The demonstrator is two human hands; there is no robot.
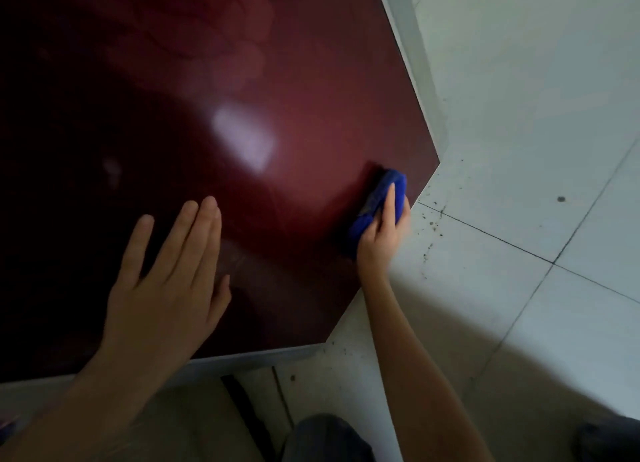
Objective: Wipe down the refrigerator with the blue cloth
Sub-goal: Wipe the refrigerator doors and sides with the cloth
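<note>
The refrigerator's glossy dark red door (pixel 214 122) fills the upper left of the view, with a pale light reflection near its middle. My left hand (pixel 169 285) lies flat on the door, fingers straight and spread a little. My right hand (pixel 381 233) grips the bunched blue cloth (pixel 391 187) and holds it against the door close to its lower corner. Part of the cloth is hidden under my fingers.
A grey trim (pixel 412 56) runs along the door's edge. White floor tiles (pixel 526 122) with dark grout lines and small dark specks spread to the right. My knees in dark trousers (pixel 325 437) show at the bottom.
</note>
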